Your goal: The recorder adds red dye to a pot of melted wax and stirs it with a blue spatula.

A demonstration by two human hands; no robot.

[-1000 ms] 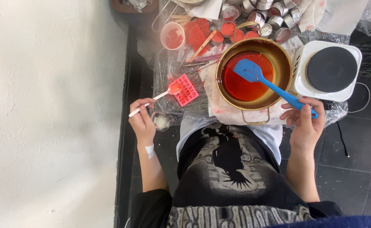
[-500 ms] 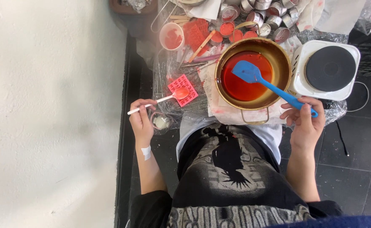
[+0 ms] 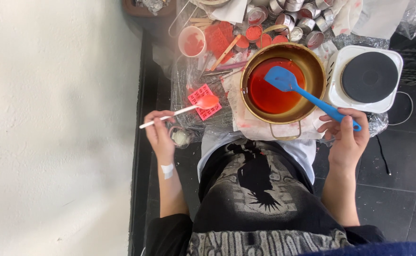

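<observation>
Plastic-covered table (image 3: 189, 80) — cluttered (red splashes) — beside white wall (image 3: 56, 118), dark tiled floor (image 3: 402, 180).

Blue spatula (image 3: 307, 95), gold pot (image 3: 312, 66) of red liquid (image 3: 269, 97).

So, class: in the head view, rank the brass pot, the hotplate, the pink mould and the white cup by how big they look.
1. Brass pot
2. Hotplate, nearly as big as the pot, so a close call
3. Pink mould and white cup look alike; no ranking between them.
</observation>
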